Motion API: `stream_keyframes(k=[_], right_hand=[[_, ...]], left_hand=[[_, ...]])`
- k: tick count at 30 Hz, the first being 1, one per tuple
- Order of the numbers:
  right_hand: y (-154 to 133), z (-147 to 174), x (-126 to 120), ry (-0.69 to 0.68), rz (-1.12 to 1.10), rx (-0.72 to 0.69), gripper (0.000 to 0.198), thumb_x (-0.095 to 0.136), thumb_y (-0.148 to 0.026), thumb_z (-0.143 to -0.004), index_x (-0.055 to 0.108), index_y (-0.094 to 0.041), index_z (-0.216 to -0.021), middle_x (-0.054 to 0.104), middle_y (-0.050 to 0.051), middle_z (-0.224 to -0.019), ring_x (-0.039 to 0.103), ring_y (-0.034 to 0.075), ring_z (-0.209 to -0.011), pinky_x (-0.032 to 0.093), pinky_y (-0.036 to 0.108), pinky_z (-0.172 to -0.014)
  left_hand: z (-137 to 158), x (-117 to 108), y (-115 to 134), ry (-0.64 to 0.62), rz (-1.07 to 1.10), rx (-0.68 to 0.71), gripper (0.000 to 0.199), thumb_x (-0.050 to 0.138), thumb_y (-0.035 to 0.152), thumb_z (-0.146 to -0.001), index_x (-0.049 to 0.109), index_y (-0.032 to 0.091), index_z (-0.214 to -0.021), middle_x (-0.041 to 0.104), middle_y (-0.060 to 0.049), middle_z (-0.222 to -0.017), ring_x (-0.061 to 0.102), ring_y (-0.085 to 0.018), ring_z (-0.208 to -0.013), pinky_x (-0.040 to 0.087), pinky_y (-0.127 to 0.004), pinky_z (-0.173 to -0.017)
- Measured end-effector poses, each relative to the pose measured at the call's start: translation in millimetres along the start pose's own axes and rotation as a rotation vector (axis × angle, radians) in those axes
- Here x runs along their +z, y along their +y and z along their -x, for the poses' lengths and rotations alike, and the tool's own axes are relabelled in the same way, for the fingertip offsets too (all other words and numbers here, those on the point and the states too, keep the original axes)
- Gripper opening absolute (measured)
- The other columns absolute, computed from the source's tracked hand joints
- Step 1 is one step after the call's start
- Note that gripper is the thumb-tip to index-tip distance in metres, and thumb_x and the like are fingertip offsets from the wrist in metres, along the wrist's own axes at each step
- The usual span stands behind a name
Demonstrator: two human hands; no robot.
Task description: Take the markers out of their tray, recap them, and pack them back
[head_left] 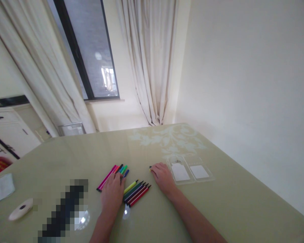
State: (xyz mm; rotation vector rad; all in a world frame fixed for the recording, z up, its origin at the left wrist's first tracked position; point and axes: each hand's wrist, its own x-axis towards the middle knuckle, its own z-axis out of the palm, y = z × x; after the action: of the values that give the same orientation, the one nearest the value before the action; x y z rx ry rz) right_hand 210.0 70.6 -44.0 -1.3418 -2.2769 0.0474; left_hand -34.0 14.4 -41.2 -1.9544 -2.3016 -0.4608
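My left hand [112, 190] lies over a bunch of felt-tip pens [106, 177], its fingers curled onto them. Pink, orange, blue and green ones stick out past the fingers, and the hand covers their middles. Just right of that hand, a slanted row of several felt-tip pens [137, 194], yellow-green, dark green, dark and red, lies side by side on the table. My right hand [162, 176] rests farther right with its fingers closed. A small yellow and black end of a felt-tip pen [150, 168] shows at its fingertips; the rest is hidden.
Beside my right hand lies an opened clear plastic case [194, 179] with white inserts. The pale green table [225, 209] meets a white wall on the right. At left are a white oval object [21, 209], a folded cloth or paper [1, 189] and a blurred-out dark patch.
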Motion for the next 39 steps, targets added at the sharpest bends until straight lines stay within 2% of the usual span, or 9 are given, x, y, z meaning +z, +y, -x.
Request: stream_keyframes(k=[5, 8, 11, 14, 18, 22, 28, 33, 39], right_hand=[[-2.4, 2.6, -3.7, 0.130, -0.040, -0.022, 0.018, 0.064, -0.020, -0.097, 0.074, -0.023, -0.112, 0.073, 0.006, -0.109, 0.062, 0.023, -0.102, 0.048, 0.035, -0.092], [-10.5, 7.1, -3.6, 0.179, -0.094, -0.166, 0.033, 0.064, -0.027, -0.099, 0.065, -0.024, -0.131, 0.072, 0.008, -0.117, 0.063, 0.022, -0.107, 0.048, 0.036, -0.096], [-15.8, 10.6, -0.1, 0.158, -0.101, -0.307, 0.024, 0.062, -0.030, -0.101, 0.069, -0.026, -0.123, 0.075, 0.006, -0.105, 0.065, 0.020, -0.098, 0.049, 0.033, -0.092], [-7.3, 11.2, -1.4, 0.146, -0.090, -0.359, 0.016, 0.062, -0.026, -0.100, 0.072, -0.025, -0.113, 0.075, 0.004, -0.094, 0.066, 0.019, -0.090, 0.050, 0.031, -0.088], [24.9, 9.9, -18.1, 0.285, -0.133, -0.193, 0.019, 0.060, -0.019, -0.100, 0.074, -0.024, -0.111, 0.075, 0.006, -0.098, 0.066, 0.021, -0.091, 0.052, 0.031, -0.084], [40.7, 9.5, -29.0, 0.383, -0.121, 0.034, 0.019, 0.057, -0.024, -0.101, 0.075, -0.023, -0.108, 0.071, 0.007, -0.096, 0.064, 0.022, -0.089, 0.052, 0.033, -0.082], [20.1, 7.5, -26.4, 0.191, -0.035, 0.117, 0.016, 0.057, -0.020, -0.099, 0.072, -0.022, -0.104, 0.068, 0.007, -0.098, 0.062, 0.022, -0.093, 0.049, 0.033, -0.086], [31.1, 10.6, -37.9, 0.055, 0.098, 0.257, 0.013, 0.062, -0.015, -0.094, 0.074, -0.021, -0.095, 0.071, 0.008, -0.097, 0.061, 0.026, -0.097, 0.044, 0.037, -0.087], [34.5, 14.2, -36.9, -0.040, 0.146, 0.261, 0.014, 0.064, -0.018, -0.092, 0.077, -0.023, -0.090, 0.072, 0.008, -0.098, 0.061, 0.028, -0.100, 0.040, 0.039, -0.086]], left_hand=[[-2.7, 1.5, 9.7, 0.078, 0.103, 0.131, 0.022, 0.047, 0.029, -0.100, 0.066, 0.018, -0.102, 0.071, -0.011, -0.106, 0.066, -0.029, -0.105, 0.050, -0.043, -0.094], [-0.3, 1.9, 25.1, 0.038, 0.257, 0.273, 0.023, 0.043, 0.028, -0.101, 0.065, 0.020, -0.106, 0.073, -0.009, -0.104, 0.068, -0.026, -0.100, 0.052, -0.039, -0.089], [7.6, -0.2, 40.2, -0.027, 0.348, 0.397, 0.029, 0.036, 0.027, -0.104, 0.064, 0.023, -0.109, 0.073, -0.007, -0.104, 0.069, -0.022, -0.096, 0.052, -0.033, -0.085], [13.8, -5.6, 44.4, -0.082, 0.312, 0.399, 0.032, 0.032, 0.027, -0.107, 0.063, 0.024, -0.108, 0.073, -0.005, -0.101, 0.070, -0.019, -0.090, 0.050, -0.029, -0.080], [9.3, -13.8, 28.9, -0.089, 0.167, 0.192, 0.032, 0.032, 0.031, -0.107, 0.064, 0.025, -0.105, 0.075, -0.003, -0.093, 0.072, -0.020, -0.082, 0.047, -0.026, -0.066], [-0.3, -13.8, 10.8, 0.030, 0.093, 0.021, 0.036, 0.030, 0.034, -0.107, 0.064, 0.021, -0.108, 0.075, -0.008, -0.100, 0.073, -0.022, -0.087, 0.049, -0.029, -0.069], [1.4, -7.3, 11.3, -0.041, 0.097, 0.117, 0.032, 0.035, 0.032, -0.104, 0.065, 0.020, -0.103, 0.073, -0.008, -0.101, 0.070, -0.024, -0.095, 0.050, -0.034, -0.084], [1.8, -6.8, 12.3, -0.021, 0.108, 0.124, 0.030, 0.040, 0.032, -0.102, 0.067, 0.022, -0.093, 0.071, -0.008, -0.101, 0.068, -0.025, -0.096, 0.051, -0.036, -0.087], [-1.8, -6.7, -0.7, 0.076, 0.030, -0.021, 0.025, 0.045, 0.029, -0.100, 0.067, 0.019, -0.104, 0.070, -0.011, -0.106, 0.066, -0.027, -0.101, 0.050, -0.039, -0.091]])
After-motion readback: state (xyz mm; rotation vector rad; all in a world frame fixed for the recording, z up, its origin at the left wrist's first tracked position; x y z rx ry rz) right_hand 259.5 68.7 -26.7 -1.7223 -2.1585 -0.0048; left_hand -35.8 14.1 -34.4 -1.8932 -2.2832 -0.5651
